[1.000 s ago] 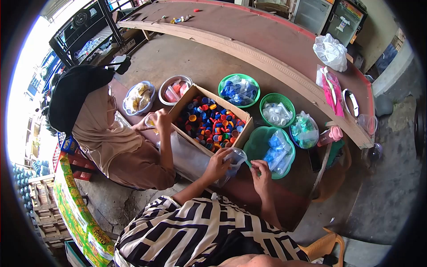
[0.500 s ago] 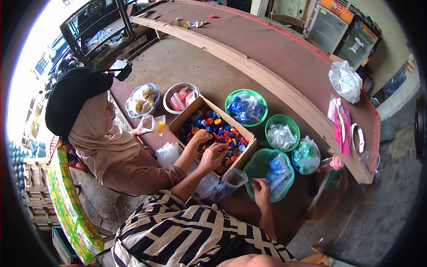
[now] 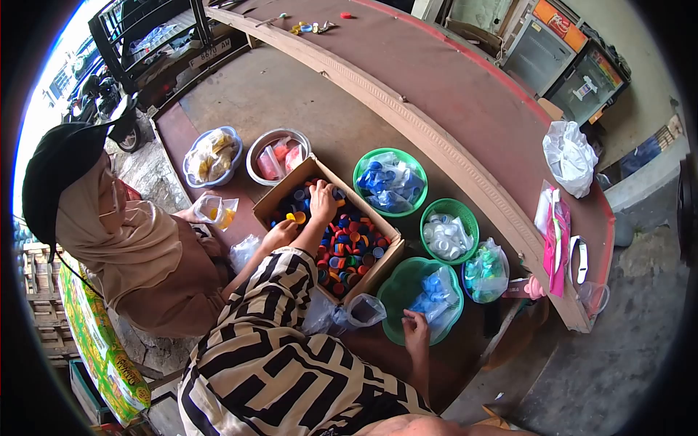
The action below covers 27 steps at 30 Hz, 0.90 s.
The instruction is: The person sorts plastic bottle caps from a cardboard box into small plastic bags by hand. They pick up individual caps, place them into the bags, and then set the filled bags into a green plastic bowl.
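My left hand (image 3: 322, 203) reaches into the far part of a cardboard box (image 3: 371, 275) of loose bottle caps (image 3: 349, 240) in blue, red, orange and other colours. Its fingers curl down among the caps, and what they pinch is hidden. My right hand (image 3: 416, 331) is at the near rim of a scalloped green basin (image 3: 392, 291), with fingers curled together; I cannot make out anything in them. In that basin lies a clear bag of light blue caps (image 3: 436, 294). An open clear plastic bag (image 3: 363, 310) lies between the box and the basin.
To my left, a co-worker's hand (image 3: 282, 234) holds a yellow cap at the box; their other hand holds a clear bag (image 3: 218, 211). Green baskets of blue caps (image 3: 392, 182) and white caps (image 3: 448, 236) stand beyond the box. A raised wooden ledge (image 3: 436, 138) runs behind.
My left hand has moved from the near side of the box to its far part. The co-worker's hand has drawn back towards the box's left edge with a yellow cap. My right hand stays by the basin.
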Tool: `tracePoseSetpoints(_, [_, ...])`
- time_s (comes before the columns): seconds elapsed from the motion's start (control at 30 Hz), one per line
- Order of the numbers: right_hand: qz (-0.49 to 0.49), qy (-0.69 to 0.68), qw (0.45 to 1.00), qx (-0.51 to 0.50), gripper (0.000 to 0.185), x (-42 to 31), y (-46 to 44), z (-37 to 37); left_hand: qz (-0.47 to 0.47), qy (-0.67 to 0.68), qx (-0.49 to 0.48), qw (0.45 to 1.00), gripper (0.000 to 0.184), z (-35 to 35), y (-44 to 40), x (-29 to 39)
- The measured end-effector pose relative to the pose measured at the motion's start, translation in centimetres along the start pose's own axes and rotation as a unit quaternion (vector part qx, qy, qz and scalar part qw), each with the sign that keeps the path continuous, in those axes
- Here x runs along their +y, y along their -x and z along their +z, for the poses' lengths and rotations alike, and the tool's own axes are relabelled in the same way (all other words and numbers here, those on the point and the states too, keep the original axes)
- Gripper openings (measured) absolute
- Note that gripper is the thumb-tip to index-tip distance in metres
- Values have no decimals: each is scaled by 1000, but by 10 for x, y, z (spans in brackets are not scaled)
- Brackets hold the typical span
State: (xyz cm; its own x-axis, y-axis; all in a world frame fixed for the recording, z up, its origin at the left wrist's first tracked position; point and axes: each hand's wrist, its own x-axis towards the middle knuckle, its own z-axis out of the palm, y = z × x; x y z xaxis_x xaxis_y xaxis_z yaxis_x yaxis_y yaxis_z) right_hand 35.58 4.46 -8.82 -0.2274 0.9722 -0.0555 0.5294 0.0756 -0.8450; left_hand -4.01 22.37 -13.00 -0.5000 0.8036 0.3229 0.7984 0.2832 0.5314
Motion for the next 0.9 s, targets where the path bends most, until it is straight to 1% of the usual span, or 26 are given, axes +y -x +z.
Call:
tracePoseSetpoints(0.1, [13,7,1000,-3,22,3,-1,-1,-1,24,-21,999,27,-3,-1,-8])
tracePoseSetpoints(0.13, [11,19,1000,-2,22,2,-2,-1,7,37,3,999,23,-6,1,-9])
tracePoseSetpoints(0.17, [14,19,1000,-2,22,1,-4,0,7,37,0,999,23,-9,1,-10])
tracePoseSetpoints(0.23, [9,2,1000,1,22,-2,-9,1,-45,150,-6,988,23,-20,2,-9])
tracePoseSetpoints(0.27, [10,2,1000,2,22,-5,-10,2,-66,150,-14,986,22,-26,4,-7])
tracePoseSetpoints(0.3, [6,-1,1000,-5,22,-12,-12,2,-65,150,-14,986,22,-27,7,-9])
tracePoseSetpoints(0.33, [3,-5,1000,-13,22,-17,-15,2,-143,349,-63,924,21,-30,11,-12])
tracePoseSetpoints(0.37, [1,-6,1000,-12,22,-20,-16,4,-214,529,-110,814,21,-38,17,-9])
tracePoseSetpoints(0.4, [-9,-13,1000,-16,22,-22,-17,6,-237,616,-119,742,25,-44,29,-3])
tracePoseSetpoints(0.43, [-19,-20,999,-20,22,-25,-18,8,-221,699,-140,666,25,-49,42,-2])
tracePoseSetpoints(0.47, [-20,-22,999,-17,22,-29,-19,9,-229,715,-159,641,24,-66,52,13])
tracePoseSetpoints(0.5, [-41,-32,998,-18,21,-36,-20,9,-236,731,-178,616,24,-84,62,27])
tracePoseSetpoints(0.53, [-63,-43,997,-18,20,-43,-21,10,-217,742,-215,597,25,-88,74,27])
tracePoseSetpoints(0.57, [-64,-45,997,-18,20,-51,-21,10,-198,751,-250,578,27,-93,86,27])
tracePoseSetpoints(0.63, [-103,-55,993,-9,19,-67,-21,10,-204,746,-276,571,28,-112,107,48])
tracePoseSetpoints(0.7, [-131,-62,989,2,18,-85,-19,12,-212,753,-293,550,28,-129,129,70])
tracePoseSetpoints(0.77, [-191,-62,979,37,16,-106,-15,13,-220,747,-312,544,28,-137,151,80])
tracePoseSetpoints(0.8, [-198,-75,977,35,18,-114,-12,14,-206,747,-325,543,27,-141,158,86])
tracePoseSetpoints(0.83, [-200,-76,976,35,18,-123,-8,13,-220,725,-322,568,24,-150,168,95])
tracePoseSetpoints(0.9, [-248,-37,967,37,28,-142,1,10,-199,702,-368,576,22,-154,182,100])
